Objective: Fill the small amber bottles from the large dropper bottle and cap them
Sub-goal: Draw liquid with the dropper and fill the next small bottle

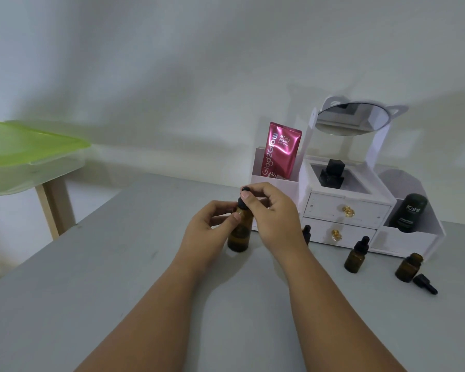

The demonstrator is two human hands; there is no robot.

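On the grey table (118, 304) nearest us, off to our right, a black dropper cap (426, 284) is lying on its side, just beside an uncapped small amber bottle (408, 267) that is standing upright. A capped small amber bottle (356, 256) is standing a little farther in, to its left. Toward the middle, our left hand (210, 224) is gripping the large amber dropper bottle (239, 237) near its shoulder, and the bottle's base appears to be resting on the table. Our right hand (274, 210) is pinching the bottle's black dropper top (242, 201) between thumb and fingers. A third small dropper bottle (306, 233) is peeking out behind that hand. Beyond, a white cosmetic organiser (346, 210) with two drawers is sitting by the wall, holding a pink serum pouch (279, 150), a black bottle (332, 174), a dark green tube (408, 213) and a tilted oval mirror (352, 118). Far left, a green-lidded container (24, 146) is sitting well apart.
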